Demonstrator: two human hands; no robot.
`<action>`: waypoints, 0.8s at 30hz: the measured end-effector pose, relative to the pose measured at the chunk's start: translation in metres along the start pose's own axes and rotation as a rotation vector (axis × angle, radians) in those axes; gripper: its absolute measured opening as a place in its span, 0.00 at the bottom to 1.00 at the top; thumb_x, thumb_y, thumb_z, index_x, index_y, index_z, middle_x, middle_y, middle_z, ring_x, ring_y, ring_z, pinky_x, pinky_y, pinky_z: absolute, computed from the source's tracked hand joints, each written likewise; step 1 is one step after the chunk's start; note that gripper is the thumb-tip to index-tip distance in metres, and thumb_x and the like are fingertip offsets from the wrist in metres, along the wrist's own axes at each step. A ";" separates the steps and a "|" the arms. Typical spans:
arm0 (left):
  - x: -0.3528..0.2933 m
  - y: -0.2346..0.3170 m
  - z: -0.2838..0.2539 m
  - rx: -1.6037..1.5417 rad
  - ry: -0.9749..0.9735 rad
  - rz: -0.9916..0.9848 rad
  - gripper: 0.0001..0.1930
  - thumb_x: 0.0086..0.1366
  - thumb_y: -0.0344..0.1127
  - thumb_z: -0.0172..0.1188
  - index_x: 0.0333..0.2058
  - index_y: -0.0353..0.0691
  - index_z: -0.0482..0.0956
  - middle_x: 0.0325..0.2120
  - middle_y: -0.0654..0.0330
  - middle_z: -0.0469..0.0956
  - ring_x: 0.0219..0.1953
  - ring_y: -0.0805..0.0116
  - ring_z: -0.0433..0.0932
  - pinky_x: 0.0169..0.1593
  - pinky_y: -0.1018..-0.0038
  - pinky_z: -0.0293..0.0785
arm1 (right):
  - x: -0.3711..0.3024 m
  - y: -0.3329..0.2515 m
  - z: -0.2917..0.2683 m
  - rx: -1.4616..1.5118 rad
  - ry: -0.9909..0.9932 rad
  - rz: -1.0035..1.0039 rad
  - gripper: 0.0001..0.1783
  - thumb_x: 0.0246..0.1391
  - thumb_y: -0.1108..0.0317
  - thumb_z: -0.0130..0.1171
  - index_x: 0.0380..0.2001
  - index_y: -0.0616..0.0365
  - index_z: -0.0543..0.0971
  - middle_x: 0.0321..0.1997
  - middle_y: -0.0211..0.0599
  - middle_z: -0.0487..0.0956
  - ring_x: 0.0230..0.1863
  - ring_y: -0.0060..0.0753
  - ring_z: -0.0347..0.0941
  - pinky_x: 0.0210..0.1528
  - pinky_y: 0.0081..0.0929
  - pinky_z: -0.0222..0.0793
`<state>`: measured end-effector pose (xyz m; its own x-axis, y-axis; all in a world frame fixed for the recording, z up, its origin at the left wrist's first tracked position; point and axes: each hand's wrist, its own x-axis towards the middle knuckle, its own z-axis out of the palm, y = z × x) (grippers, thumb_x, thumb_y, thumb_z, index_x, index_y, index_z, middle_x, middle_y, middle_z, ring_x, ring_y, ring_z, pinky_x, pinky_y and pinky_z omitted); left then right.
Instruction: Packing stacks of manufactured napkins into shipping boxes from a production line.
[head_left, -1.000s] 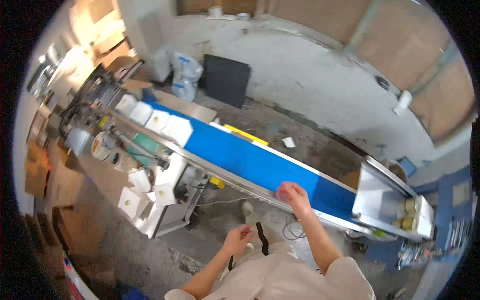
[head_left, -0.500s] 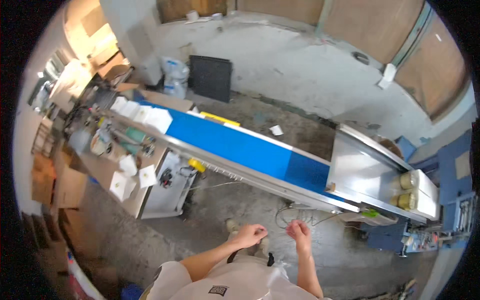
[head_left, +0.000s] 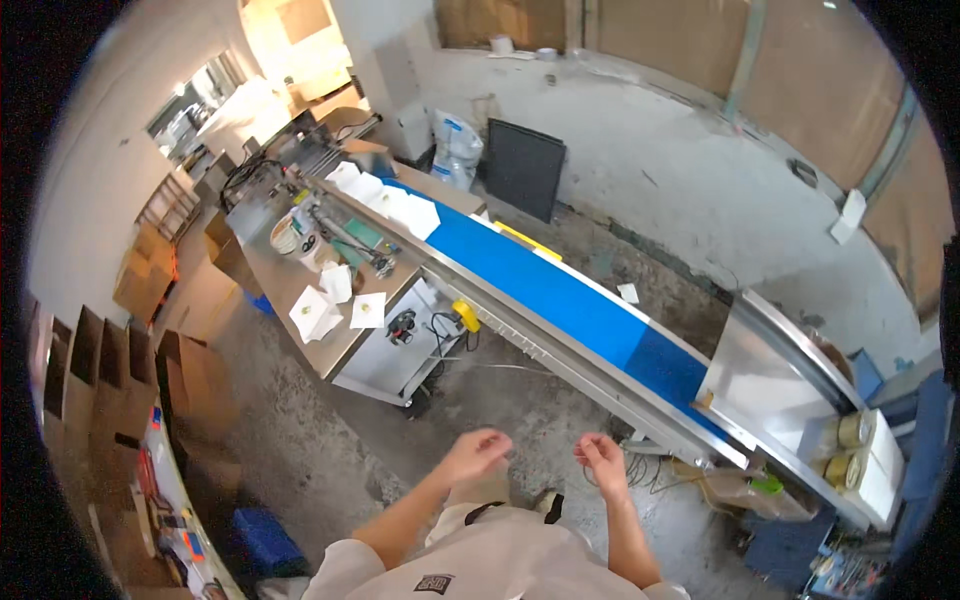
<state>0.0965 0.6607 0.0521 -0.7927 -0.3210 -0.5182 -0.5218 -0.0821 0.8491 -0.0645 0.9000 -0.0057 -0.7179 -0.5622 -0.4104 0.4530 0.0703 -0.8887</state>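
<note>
My left hand (head_left: 475, 453) and my right hand (head_left: 601, 459) hover close together in front of my chest, above the concrete floor, fingers loosely curled and holding nothing. Both are well short of the blue conveyor belt (head_left: 560, 290), which runs diagonally from upper left to lower right. Several white flat packets (head_left: 390, 203) lie on the belt's far left end. The belt ends at a steel chute (head_left: 770, 385) on the right.
A steel work table (head_left: 300, 285) with white packets, a tape roll and tools stands left of the belt. Cardboard boxes (head_left: 150, 380) line the left wall. Cans (head_left: 850, 445) sit on a white box at the right. A blue crate (head_left: 262, 540) lies at lower left.
My right hand has come off the belt edge and drawn back toward my chest. The view has shifted back from the conveyor, and both hands now hover together.
</note>
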 end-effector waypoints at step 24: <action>0.566 0.152 -0.569 0.765 0.270 -0.101 0.43 0.57 0.66 0.55 0.49 0.24 0.75 0.51 0.37 0.74 0.55 0.44 0.73 0.59 0.62 0.67 | 0.242 -0.117 0.281 -0.423 0.157 0.099 0.16 0.60 0.66 0.59 0.49 0.64 0.76 0.45 0.37 0.80 0.46 0.26 0.76 0.51 0.25 0.71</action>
<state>-0.2526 -0.0700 -0.0541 -0.6781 -0.5708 -0.4630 -0.7348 0.5126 0.4442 -0.1426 0.5240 0.0566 -0.7680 -0.4064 -0.4949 0.2914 0.4663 -0.8352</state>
